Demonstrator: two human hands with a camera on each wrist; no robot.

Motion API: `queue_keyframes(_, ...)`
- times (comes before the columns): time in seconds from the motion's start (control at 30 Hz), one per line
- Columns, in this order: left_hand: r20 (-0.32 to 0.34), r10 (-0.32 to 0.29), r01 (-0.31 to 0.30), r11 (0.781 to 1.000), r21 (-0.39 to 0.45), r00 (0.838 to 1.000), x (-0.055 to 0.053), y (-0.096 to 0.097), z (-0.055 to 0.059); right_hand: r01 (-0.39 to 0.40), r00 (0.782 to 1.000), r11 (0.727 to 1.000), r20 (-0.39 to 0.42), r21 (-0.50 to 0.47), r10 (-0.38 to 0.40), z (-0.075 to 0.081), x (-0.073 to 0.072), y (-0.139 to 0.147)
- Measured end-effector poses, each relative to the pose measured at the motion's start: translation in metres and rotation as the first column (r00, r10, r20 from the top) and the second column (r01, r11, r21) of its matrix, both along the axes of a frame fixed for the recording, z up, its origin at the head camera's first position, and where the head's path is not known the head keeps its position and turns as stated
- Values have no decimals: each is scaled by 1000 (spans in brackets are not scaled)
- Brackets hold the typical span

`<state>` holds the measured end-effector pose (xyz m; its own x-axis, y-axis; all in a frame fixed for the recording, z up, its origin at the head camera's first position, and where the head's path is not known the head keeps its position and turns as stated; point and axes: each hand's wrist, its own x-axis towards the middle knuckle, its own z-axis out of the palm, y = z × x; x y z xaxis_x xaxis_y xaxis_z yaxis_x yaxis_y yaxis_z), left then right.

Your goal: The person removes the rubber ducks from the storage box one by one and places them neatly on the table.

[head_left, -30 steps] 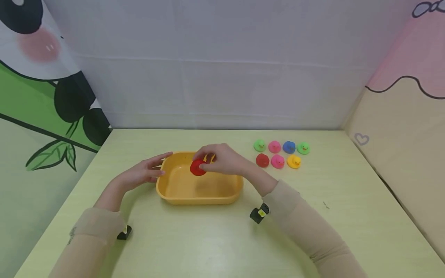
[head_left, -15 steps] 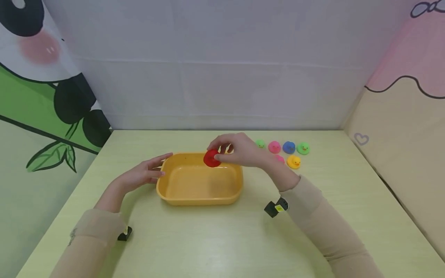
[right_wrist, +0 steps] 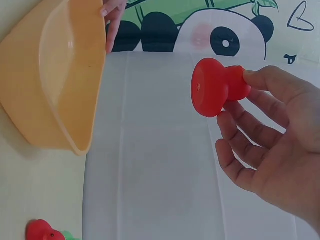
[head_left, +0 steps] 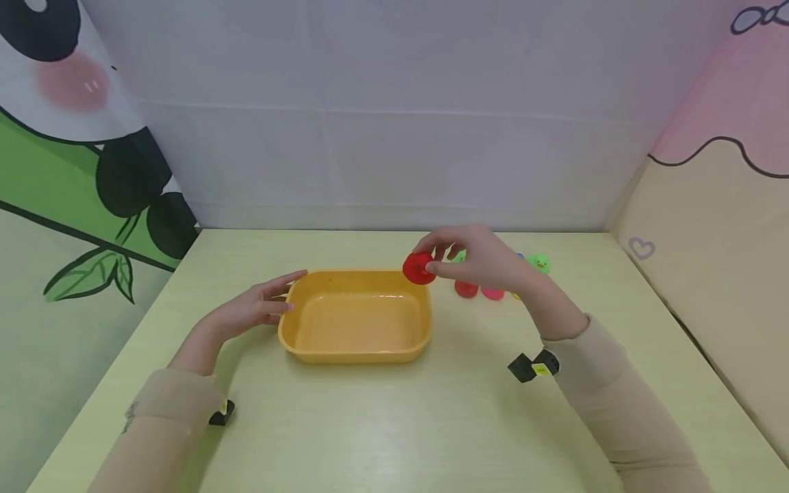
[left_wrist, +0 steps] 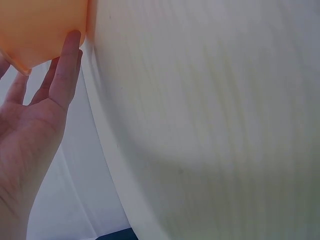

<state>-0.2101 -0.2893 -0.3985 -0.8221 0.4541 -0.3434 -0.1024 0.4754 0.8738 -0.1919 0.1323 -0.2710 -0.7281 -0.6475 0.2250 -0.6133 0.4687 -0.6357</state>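
My right hand (head_left: 477, 257) pinches a red rubber duck (right_wrist: 215, 87) by its head, flat base turned outward. In the head view this duck is above the right back corner of a yellow plastic basin (head_left: 354, 356), apart from it. The basin stands on the table with nothing inside. At its left end, my left hand (head_left: 249, 311) touches the outer wall with extended fingers, as the left wrist view also shows. Just below my right hand, another red duck (head_left: 466, 289) and a pink duck (head_left: 493, 294) sit on the table, partly covered.
A green duck (head_left: 540, 263) sits farther right; more ducks in that group are mostly hidden behind my right hand and forearm. The pale table (head_left: 370, 424) ends at a white cloth wall (head_left: 394, 157) behind, with printed panels at both sides.
My right hand has carried the red duck from over the basin's middle to the right and slightly back, now covering part of the duck group. The left hand and basin stay put.
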Motion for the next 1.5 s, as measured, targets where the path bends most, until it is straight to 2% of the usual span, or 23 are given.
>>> queue_keyframes(0.4,-3,3,-3,1000,0,1000,2,-1,1,85,996,996,-35,18,-84,7,-4,47)
queue_keyframes(0.67,-4,1,-1,1000,-18,1000,5,3,3,131,990,991,-51,0,-131,-3,-5,83)
queue_keyframes(0.97,-10,0,-1,1000,-28,1000,2,6,1,164,979,986,-117,-20,-165,-19,-3,126)
queue_keyframes(1.07,-8,5,-5,999,-33,1000,1,6,1,212,971,977,-114,-9,-211,-25,-1,140)
queue_keyframes(1.27,-10,-7,7,1000,-31,1000,2,7,1,350,936,937,-48,20,-348,-36,1,164)
queue_keyframes(1.5,-7,-5,5,1000,-25,1000,3,7,3,390,920,920,-42,21,-389,-52,-7,188)
